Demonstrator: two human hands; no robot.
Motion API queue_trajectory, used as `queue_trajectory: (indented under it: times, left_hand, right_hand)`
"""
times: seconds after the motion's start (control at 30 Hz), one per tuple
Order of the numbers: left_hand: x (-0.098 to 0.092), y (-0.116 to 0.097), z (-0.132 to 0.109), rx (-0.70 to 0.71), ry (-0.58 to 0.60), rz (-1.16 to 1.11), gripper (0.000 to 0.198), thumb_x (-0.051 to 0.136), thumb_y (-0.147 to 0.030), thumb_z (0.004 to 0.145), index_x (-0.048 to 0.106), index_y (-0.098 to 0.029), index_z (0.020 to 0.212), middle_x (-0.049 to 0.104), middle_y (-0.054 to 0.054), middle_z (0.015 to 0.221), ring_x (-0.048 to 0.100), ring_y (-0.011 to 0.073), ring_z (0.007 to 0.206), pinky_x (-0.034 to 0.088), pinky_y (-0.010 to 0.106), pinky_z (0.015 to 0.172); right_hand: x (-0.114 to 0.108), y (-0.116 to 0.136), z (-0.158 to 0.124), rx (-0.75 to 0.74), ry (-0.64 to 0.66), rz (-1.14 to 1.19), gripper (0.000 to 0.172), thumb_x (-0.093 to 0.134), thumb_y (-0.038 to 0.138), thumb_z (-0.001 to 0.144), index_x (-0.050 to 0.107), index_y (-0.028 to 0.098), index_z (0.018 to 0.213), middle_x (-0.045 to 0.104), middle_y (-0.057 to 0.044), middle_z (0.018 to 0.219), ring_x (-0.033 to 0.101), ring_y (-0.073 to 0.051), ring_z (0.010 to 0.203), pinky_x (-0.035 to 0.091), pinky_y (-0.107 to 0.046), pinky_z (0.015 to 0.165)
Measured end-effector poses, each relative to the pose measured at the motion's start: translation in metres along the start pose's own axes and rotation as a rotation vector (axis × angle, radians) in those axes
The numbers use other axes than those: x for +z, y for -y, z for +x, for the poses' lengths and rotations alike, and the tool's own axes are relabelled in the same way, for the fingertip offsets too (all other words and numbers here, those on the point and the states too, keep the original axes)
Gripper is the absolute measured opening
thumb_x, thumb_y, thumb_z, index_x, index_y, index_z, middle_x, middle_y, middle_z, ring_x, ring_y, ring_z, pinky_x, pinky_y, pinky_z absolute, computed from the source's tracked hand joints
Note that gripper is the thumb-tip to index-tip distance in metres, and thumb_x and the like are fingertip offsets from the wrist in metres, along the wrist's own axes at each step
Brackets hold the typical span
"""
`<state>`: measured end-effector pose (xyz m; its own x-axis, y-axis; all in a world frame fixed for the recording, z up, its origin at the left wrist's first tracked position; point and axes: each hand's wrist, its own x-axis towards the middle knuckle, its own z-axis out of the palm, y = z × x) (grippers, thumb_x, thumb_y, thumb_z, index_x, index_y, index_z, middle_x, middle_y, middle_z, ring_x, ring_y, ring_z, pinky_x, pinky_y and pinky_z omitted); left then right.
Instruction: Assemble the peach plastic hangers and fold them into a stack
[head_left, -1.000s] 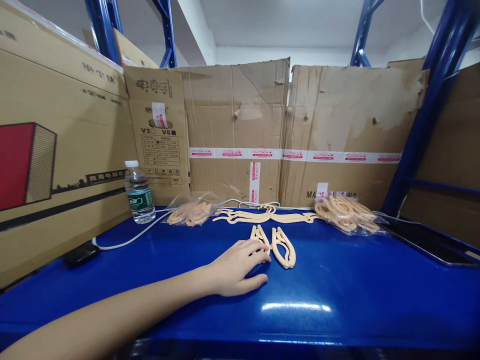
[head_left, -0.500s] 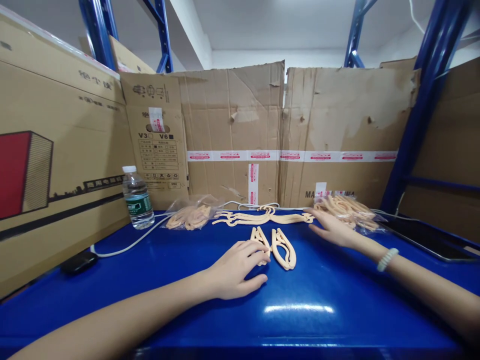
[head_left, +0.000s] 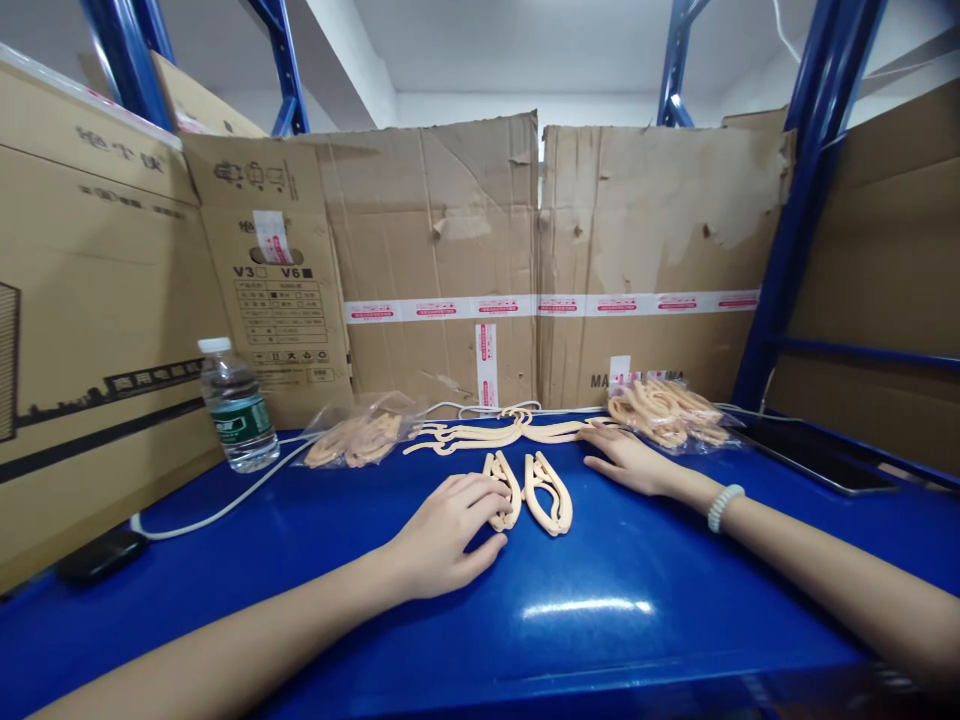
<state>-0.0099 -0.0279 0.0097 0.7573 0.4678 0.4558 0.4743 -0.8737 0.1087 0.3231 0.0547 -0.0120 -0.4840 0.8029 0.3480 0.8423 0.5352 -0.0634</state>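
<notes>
Several unfolded beige plastic hangers lie stacked in a row at the back of the blue surface, hooks pointing away from me. My right hand is flat and open at their right end, its fingertips over the arm tips. In front of the stack lie two folded hangers side by side. My left hand rests over the left folded hanger, fingers loosely spread and partly covering it, thumb apart on the surface. The right folded hanger lies untouched between my hands.
Clear bags of folded hangers lie at the back left and back right. A water bottle, a white cable and a black device are at left. A dark tablet-like slab lies right. Cardboard walls the back.
My right hand has moved slightly left, its fingers now over the ends of the stacked hangers. The left hand stays on the folded hanger. The view has turned a little to the right.
</notes>
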Motion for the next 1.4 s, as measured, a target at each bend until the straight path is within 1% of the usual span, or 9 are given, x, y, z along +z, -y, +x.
queue_trajectory:
  times: [0.17,0.47,0.63,0.83,0.97,1.07,1.13,1.23,1.4]
  left_hand:
    - [0.001,0.0,0.0,0.007,-0.011,0.005,0.028,0.053,-0.02,0.082,0.056,-0.022,0.11,0.062,0.006,0.117,0.054,0.0226,0.112,0.04,0.039,0.099]
    - [0.0,0.0,0.0,-0.038,-0.064,-0.038,0.026,0.053,-0.019,0.083,0.058,-0.022,0.108,0.063,0.007,0.115,0.055,0.0229,0.109,0.041,0.04,0.097]
    - [-0.001,0.0,0.001,-0.122,-0.138,-0.169,0.027,0.053,-0.016,0.08,0.058,-0.021,0.107,0.064,0.006,0.111,0.057,0.0219,0.105,0.044,0.037,0.094]
    - [-0.001,0.011,0.008,-0.484,-0.244,-0.551,0.021,0.057,-0.022,0.078,0.06,-0.019,0.099,0.066,0.006,0.106,0.061,0.0214,0.102,0.046,0.037,0.094]
    - [0.001,0.025,0.012,-0.754,-0.373,-0.885,0.019,0.062,-0.015,0.073,0.059,-0.014,0.091,0.067,0.011,0.102,0.062,0.0228,0.101,0.044,0.039,0.098]
    - [0.0,0.028,0.014,-0.981,-0.545,-1.118,0.035,0.063,-0.011,0.074,0.052,-0.014,0.107,0.062,0.014,0.112,0.066,0.021,0.095,0.048,0.037,0.095]
    - [-0.002,0.026,0.014,-1.046,-0.626,-1.211,0.045,0.064,-0.012,0.076,0.043,-0.015,0.116,0.058,0.015,0.116,0.068,0.0188,0.085,0.051,0.035,0.09]
    - [-0.001,0.023,0.014,-1.017,-0.619,-1.209,0.048,0.062,-0.015,0.079,0.037,-0.017,0.119,0.057,0.013,0.111,0.069,0.0161,0.074,0.054,0.033,0.081]
    - [0.013,0.028,0.009,-0.835,-0.455,-0.926,0.056,0.066,-0.017,0.071,0.039,-0.02,0.12,0.057,0.002,0.096,0.059,0.0083,0.056,0.047,0.022,0.055]
  right_hand:
    - [0.0,0.001,-0.001,-0.084,-0.091,0.034,0.033,0.041,0.028,0.092,0.061,0.015,0.115,0.06,-0.014,0.114,0.054,-0.027,0.11,0.043,-0.044,0.099]
    - [0.0,-0.001,-0.002,-0.068,-0.125,0.086,0.024,0.04,0.026,0.091,0.062,0.017,0.086,0.06,-0.011,0.087,0.059,-0.023,0.082,0.051,-0.038,0.077]
    - [-0.002,0.0,-0.003,-0.034,-0.167,0.121,0.018,0.042,0.026,0.088,0.057,0.017,0.084,0.062,-0.009,0.083,0.059,-0.021,0.074,0.049,-0.034,0.068]
    - [-0.014,-0.001,-0.008,0.045,-0.304,0.249,0.019,0.047,0.033,0.086,0.057,0.017,0.087,0.066,-0.008,0.081,0.062,-0.021,0.07,0.05,-0.033,0.064]
    - [-0.029,-0.002,-0.014,0.053,-0.371,0.311,0.028,0.05,0.037,0.084,0.063,0.017,0.098,0.069,-0.01,0.086,0.065,-0.024,0.075,0.053,-0.037,0.069]
    - [-0.039,0.004,-0.017,0.036,-0.375,0.287,0.031,0.05,0.039,0.085,0.066,0.017,0.099,0.069,-0.01,0.088,0.064,-0.025,0.076,0.053,-0.038,0.068]
    - [-0.044,0.011,-0.018,0.009,-0.357,0.295,0.03,0.05,0.039,0.086,0.066,0.017,0.099,0.069,-0.009,0.088,0.064,-0.024,0.075,0.053,-0.036,0.067]
    - [-0.045,0.024,-0.019,-0.07,-0.313,0.293,0.026,0.05,0.036,0.088,0.065,0.016,0.096,0.068,-0.009,0.087,0.063,-0.022,0.075,0.051,-0.033,0.065]
    - [-0.036,0.038,-0.021,-0.161,-0.199,0.305,0.021,0.045,0.03,0.092,0.061,0.017,0.094,0.064,-0.007,0.083,0.059,-0.019,0.073,0.047,-0.03,0.063]
